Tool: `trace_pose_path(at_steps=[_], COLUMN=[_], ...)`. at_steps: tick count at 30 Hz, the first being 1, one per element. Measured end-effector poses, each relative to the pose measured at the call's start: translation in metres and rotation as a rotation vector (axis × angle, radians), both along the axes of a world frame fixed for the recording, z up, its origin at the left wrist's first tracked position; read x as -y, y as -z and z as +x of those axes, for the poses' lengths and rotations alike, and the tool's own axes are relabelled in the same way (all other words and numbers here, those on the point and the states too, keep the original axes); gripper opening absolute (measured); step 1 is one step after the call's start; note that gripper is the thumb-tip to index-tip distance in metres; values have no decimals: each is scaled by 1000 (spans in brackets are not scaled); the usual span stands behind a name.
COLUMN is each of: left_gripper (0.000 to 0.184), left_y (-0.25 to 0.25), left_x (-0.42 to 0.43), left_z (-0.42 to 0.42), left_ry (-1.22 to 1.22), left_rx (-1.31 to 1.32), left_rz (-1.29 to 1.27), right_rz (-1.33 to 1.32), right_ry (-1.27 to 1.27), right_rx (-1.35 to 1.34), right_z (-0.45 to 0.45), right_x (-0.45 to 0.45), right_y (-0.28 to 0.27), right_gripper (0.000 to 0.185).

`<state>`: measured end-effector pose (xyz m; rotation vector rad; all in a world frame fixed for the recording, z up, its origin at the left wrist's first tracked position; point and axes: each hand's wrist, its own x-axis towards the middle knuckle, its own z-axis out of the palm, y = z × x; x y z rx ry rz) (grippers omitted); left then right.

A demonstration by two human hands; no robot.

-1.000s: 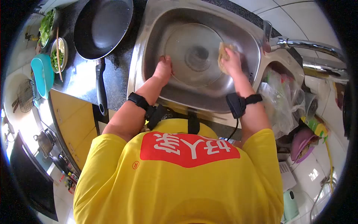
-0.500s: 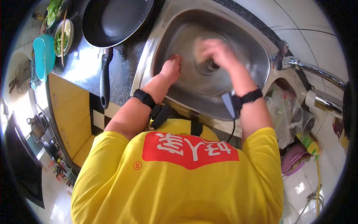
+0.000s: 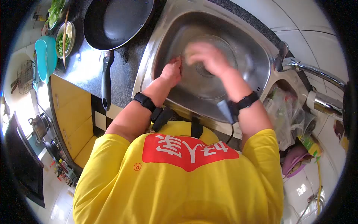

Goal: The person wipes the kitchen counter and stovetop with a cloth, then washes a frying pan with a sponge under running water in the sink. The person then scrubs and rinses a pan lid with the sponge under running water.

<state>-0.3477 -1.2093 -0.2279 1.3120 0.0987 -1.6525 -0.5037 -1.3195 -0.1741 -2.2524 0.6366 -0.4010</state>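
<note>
Both hands are inside the steel sink (image 3: 169, 37). On the sink's left side, my left hand (image 3: 172, 71) is closed, its fingers curled at the edge of what looks like a clear, round glass lid (image 3: 212, 93). The lid's faint outline shows against the basin, and the drain lies below it. Over the lid, my right hand (image 3: 209, 58) is smeared by motion. Something pale yellowish blurs at its fingertips, and I cannot make out what it is.
A black frying pan (image 3: 117, 22) sits on the dark counter, handle toward me. Left of it are a bowl of chopped greens (image 3: 59, 43) with chopsticks and a turquoise container (image 3: 45, 59). The tap (image 3: 317, 71) and plastic bags (image 3: 281, 115) are on the right.
My right hand has swept left across the lid, closer to my left hand. The left hand keeps its place at the lid's edge. The view has shifted slightly.
</note>
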Motion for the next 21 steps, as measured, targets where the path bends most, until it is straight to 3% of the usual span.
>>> trace_pose_path(at_steps=[1,3,5,7,9,11,12,13,15,17,18,19,21], left_gripper=[15,15,16,16,17,17,17,17,18,19,20,20,17], left_y=[3,9,2,-5,-7,1,6,7,7,7,8,9,10], left_x=[-1,1,0,-3,-2,1,-2,-3,-6,-8,-4,-3,-1], left_z=[-2,-1,0,1,3,3,0,-1,3,7,8,9,7], left_ry=[4,-94,-30,37,143,201,257,261,223,182,158,165,137], left_rx=[-1,6,53,100,122,202,283,282,214,140,101,98,137], left_rz=[3,93,83,78,33,47,74,81,58,32,10,17,21], right_rz=[-235,-172,188,260,523,347,510,-139,214,13,881,870,173], right_ry=[-158,-110,243,446,587,611,602,159,362,313,754,756,545], right_rx=[12,12,-165,-145,-166,-276,-190,-346,-199,-136,102,113,-95], right_z=[12,14,5,-32,-46,-22,-1,5,16,-14,-15,-23,-9], right_x=[-9,-2,21,46,44,28,15,7,-4,18,32,33,1], right_y=[2,18,5,55,42,36,5,9,11,31,30,28,15], right_gripper=[19,23,23,24,25,27,27,29,31,35,34,31,24])
